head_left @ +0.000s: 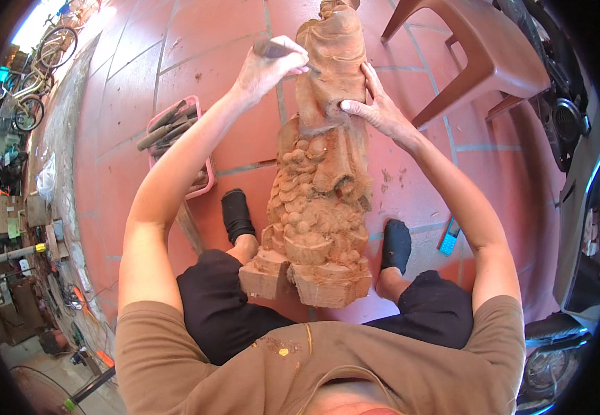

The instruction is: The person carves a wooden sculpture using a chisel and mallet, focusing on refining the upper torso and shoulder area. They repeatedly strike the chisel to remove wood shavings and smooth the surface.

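Note:
Between my feet lies a tall carved wooden figure (pixel 322 228), its base toward me and its draped upper part pointing away. Round lumps and folds cover its lower half. My left hand (pixel 272 69) is closed around the dark wooden handle of a carving chisel (pixel 267 48). The chisel's tip points at the left side of the draped part; whether it touches the wood I cannot tell. Against the right side of the carving rests my right hand (pixel 381 107), fingers spread, thumb on the surface.
To the left stands a pink basket (pixel 210 176) with several wooden-handled tools (pixel 172 131). A wooden stick (pixel 189 228) lies below it. A brown plastic chair (pixel 480 59) is at the far right, and a blue phone (pixel 449 238) lies on the tiles near my right foot.

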Action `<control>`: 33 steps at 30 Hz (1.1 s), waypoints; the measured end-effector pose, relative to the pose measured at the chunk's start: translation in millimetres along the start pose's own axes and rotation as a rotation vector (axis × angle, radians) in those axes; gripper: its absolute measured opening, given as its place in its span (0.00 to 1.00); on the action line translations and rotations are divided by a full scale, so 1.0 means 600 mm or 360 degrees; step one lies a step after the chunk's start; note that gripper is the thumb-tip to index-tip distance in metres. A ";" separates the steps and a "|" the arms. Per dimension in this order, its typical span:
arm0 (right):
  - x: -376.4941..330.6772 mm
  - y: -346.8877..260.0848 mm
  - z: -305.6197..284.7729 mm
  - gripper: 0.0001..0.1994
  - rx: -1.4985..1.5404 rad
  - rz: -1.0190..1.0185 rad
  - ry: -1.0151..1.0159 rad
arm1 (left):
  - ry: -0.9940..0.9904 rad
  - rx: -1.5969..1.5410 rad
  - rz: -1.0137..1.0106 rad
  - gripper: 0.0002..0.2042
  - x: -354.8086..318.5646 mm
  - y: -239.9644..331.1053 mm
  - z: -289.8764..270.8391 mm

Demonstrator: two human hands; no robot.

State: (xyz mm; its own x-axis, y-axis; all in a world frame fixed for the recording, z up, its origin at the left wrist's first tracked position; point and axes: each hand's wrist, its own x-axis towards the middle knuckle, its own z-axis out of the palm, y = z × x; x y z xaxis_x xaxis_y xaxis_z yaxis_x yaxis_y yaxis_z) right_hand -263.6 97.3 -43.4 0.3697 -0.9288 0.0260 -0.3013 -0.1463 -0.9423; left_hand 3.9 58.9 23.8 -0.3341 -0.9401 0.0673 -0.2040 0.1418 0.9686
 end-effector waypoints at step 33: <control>0.010 0.006 0.016 0.65 0.0024 -0.0055 0.0013 | 0.0387 -0.0407 0.0153 0.12 0.032 -0.052 -0.015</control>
State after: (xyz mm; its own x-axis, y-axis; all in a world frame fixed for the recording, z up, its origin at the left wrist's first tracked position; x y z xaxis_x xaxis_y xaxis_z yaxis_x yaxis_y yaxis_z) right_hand -253.9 94.8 -50.1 0.3726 -0.9260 0.0612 -0.2753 -0.1733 -0.9456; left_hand 12.3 33.9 -2.7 -0.1056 -0.9768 0.1862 0.0649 0.1801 0.9815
